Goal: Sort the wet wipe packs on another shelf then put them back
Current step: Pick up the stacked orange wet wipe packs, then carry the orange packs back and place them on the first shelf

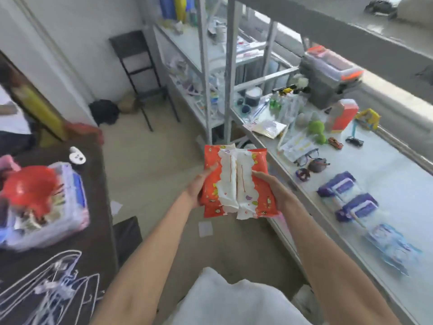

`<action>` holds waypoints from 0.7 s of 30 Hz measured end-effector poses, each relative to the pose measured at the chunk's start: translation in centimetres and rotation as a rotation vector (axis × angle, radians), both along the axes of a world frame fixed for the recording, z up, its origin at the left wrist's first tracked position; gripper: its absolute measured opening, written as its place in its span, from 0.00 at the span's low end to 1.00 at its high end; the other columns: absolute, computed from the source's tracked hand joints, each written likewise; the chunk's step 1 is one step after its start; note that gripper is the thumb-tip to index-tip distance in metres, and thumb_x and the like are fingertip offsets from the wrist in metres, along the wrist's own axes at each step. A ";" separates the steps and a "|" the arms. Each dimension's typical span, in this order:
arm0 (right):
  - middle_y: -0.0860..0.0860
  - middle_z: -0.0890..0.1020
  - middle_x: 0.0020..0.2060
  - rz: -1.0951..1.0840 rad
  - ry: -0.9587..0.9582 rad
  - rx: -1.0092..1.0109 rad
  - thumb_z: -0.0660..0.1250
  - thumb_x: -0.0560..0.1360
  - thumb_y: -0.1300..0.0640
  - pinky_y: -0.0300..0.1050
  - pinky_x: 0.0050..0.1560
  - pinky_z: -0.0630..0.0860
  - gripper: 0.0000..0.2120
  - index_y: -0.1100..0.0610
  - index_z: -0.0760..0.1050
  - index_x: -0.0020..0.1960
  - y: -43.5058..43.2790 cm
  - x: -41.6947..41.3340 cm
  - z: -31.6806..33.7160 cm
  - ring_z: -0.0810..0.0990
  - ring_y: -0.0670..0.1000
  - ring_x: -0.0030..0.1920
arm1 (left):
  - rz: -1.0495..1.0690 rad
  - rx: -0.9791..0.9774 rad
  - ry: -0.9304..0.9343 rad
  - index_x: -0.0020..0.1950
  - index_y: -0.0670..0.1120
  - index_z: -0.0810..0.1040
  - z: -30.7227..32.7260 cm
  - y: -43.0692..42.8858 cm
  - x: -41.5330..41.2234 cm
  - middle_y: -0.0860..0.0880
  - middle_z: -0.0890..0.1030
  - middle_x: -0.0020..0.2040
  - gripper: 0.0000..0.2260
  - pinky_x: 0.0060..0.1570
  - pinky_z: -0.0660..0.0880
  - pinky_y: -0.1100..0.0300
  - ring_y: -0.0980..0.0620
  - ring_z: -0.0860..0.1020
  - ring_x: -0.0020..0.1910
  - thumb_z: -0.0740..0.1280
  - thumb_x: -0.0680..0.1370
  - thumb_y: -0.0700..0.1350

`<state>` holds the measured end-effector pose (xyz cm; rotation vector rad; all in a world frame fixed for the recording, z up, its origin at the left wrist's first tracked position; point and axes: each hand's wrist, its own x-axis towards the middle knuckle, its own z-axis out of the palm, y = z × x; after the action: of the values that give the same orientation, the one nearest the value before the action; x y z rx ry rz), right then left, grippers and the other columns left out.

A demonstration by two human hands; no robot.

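Two orange-red wet wipe packs (236, 181) with white scalloped centres are held side by side in mid-air over the floor. My left hand (199, 187) grips their left edge and my right hand (273, 188) grips their right edge. On the white shelf (384, 170) to the right lie two purple wipe packs (349, 198) and, nearer to me, light blue wipe packs (391, 247). The orange packs hang just left of the shelf's front edge.
Farther along the shelf lie sunglasses (311, 161), toy cars, a green toy (317, 131) and an orange box (344, 116). A dark table (98, 188) on the left carries a clear bin with a red item (44, 202) and wire hangers. A black chair (140, 73) stands by the far wall.
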<state>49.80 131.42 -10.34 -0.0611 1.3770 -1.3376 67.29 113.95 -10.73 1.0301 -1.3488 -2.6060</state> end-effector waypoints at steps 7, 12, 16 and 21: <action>0.58 0.82 0.48 0.233 -0.021 0.026 0.76 0.71 0.48 0.55 0.51 0.81 0.21 0.58 0.79 0.59 -15.2 7.7 -1.0 0.82 0.58 0.43 | 0.273 -0.022 -0.074 0.66 0.47 0.80 -0.3 -10.7 9.9 0.46 0.89 0.48 0.18 0.43 0.83 0.54 0.47 0.87 0.45 0.63 0.82 0.56; 0.56 0.81 0.43 0.294 -0.064 0.048 0.72 0.75 0.48 0.49 0.44 0.81 0.14 0.58 0.78 0.52 -23.5 9.5 -2.0 0.80 0.55 0.40 | 0.328 -0.030 -0.126 0.63 0.47 0.80 -1.4 -18.0 12.4 0.47 0.88 0.46 0.17 0.41 0.84 0.56 0.48 0.87 0.43 0.64 0.82 0.56; 0.55 0.83 0.43 0.361 -0.032 0.099 0.74 0.73 0.46 0.51 0.49 0.80 0.19 0.58 0.78 0.57 -30.5 8.4 -3.6 0.82 0.56 0.41 | 0.360 0.004 -0.143 0.65 0.48 0.80 -3.4 -24.3 12.3 0.46 0.88 0.47 0.19 0.46 0.83 0.53 0.46 0.86 0.46 0.64 0.81 0.58; 0.55 0.82 0.42 0.419 -0.035 0.106 0.75 0.72 0.47 0.49 0.47 0.79 0.20 0.58 0.78 0.56 -42.0 5.1 -5.2 0.81 0.55 0.39 | 0.435 0.013 -0.150 0.64 0.48 0.81 -4.9 -34.0 9.8 0.46 0.88 0.49 0.19 0.56 0.80 0.48 0.44 0.85 0.51 0.66 0.80 0.59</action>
<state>54.93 89.38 -15.52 -0.2402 1.3159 -0.9113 77.09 80.00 -15.59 1.3648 -0.9895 -2.2570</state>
